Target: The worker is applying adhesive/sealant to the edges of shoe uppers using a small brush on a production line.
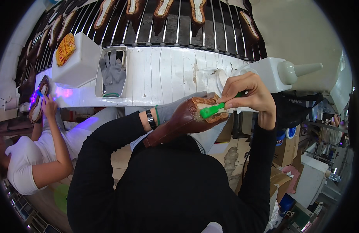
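Note:
A brown leather boot upper [173, 121] lies tilted across my front, sole side up, its pale underside framed by a lighter brown edge. My left hand [171, 107], in a grey glove, holds it from the far side; most of those fingers are hidden behind the boot. My bare right hand [247, 93] pinches a small green brush [211, 111] by its handle. The brush's bristles touch the boot's underside near the heel end, toward the left of the open area.
Beyond the white bench [164, 73] runs a roller conveyor [179, 31] carrying several boots. On the bench stand a white container [80, 64] with a yellow packet [66, 49], a tray [98, 91] holding grey gloves [113, 73], and a white nozzle bottle [290, 72]. A co-worker [51, 155] handles another boot at left.

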